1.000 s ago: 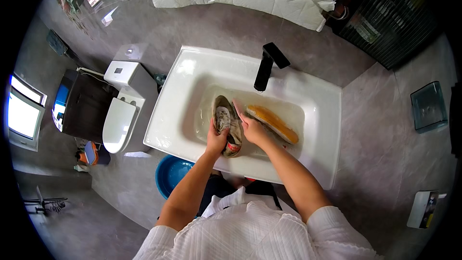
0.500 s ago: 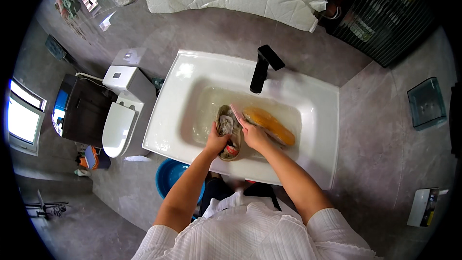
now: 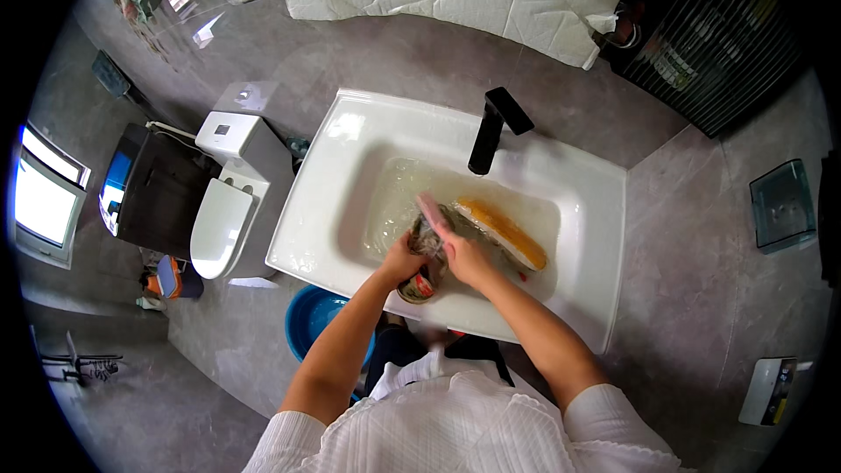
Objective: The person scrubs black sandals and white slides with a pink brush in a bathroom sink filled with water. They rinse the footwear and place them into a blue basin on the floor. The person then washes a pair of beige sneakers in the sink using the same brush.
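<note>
In the white washbasin (image 3: pixel 302 210), my left hand (image 3: pixel 402 260) is closed around a greyish shoe (image 3: pixel 418 287) with a red patch inside its heel end. My right hand (image 3: pixel 468 261) grips a pink brush (image 3: pixel 430 210), which lies across the front part of that shoe; its bristles are hidden. A second shoe (image 3: pixel 504 233) with an orange-yellow sole lies on its side in the cloudy water (image 3: pixel 394 182), just right of my right hand.
A black faucet (image 3: pixel 491 136) rises from the basin's far edge. On the floor below the near left rim stands a blue tub (image 3: pixel 307 320). A white toilet (image 3: pixel 223 219) is to the left, with a dark bin-like appliance (image 3: pixel 153 193) beyond it.
The brush has shifted onto the held shoe's front, and my right hand has turned with it. The held shoe is tilted differently. The whole view has shifted slightly.
</note>
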`<state>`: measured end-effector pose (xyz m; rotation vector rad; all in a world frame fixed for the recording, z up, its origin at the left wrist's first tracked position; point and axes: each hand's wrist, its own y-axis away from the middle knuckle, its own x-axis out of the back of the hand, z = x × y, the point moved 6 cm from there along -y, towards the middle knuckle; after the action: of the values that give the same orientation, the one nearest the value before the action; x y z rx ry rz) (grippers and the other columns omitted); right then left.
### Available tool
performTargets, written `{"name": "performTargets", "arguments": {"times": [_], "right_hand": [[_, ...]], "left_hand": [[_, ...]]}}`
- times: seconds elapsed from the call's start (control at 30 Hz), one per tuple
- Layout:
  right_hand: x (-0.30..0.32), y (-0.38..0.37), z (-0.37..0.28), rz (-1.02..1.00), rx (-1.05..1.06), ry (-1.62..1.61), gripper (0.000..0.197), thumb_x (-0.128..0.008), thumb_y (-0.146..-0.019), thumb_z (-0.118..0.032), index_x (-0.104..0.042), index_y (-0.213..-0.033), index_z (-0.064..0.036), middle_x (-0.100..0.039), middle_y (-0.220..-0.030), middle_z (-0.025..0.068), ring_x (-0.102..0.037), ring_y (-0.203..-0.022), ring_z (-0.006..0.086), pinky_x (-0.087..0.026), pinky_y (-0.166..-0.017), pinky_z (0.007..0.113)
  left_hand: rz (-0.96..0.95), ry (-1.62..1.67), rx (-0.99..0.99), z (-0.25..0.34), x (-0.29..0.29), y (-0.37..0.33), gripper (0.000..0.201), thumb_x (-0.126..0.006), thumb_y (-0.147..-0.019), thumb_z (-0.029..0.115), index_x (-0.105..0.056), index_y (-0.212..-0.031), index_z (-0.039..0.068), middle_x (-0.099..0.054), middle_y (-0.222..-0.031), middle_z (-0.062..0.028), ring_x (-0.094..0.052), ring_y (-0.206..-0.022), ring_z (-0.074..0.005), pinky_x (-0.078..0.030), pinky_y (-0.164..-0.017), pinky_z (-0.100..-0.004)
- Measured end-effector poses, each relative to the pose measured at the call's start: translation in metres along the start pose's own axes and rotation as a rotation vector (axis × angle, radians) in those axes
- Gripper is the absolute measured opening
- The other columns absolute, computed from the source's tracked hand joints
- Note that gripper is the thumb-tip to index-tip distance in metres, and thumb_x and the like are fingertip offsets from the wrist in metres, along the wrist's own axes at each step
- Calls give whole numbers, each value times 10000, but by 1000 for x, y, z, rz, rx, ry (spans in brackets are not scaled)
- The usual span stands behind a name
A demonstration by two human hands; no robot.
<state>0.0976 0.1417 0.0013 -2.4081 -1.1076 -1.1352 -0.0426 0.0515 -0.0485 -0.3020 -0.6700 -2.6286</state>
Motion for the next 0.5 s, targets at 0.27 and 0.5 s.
{"name": "performTargets", "arguments": {"times": [0.27,0.5], "right_hand": [[22,-6,10,25,-61,128,467,-529,-922,-179,-497,-1378,-278,-672,-869,210,-648,-784,403,-511,-682,485],[31,46,-16,-81,0,11,504,-542,-911,-162,-476,-1396,-280,-665,-835,214,-643,-741,409,-511,-656,489]], "left_hand": [[-148,358,-35,31,-8,12,670,-712,-785,-4,-410,-1383,-8,-624,-1190,-104,-603,-1069,-186,-487,-929,-316],[-70,361,-82,30,2,12,759,-700,-771,-28,-335,-1436,-11,-597,-1247,-114,-589,-1098,-192,-464,-964,-312]]}}
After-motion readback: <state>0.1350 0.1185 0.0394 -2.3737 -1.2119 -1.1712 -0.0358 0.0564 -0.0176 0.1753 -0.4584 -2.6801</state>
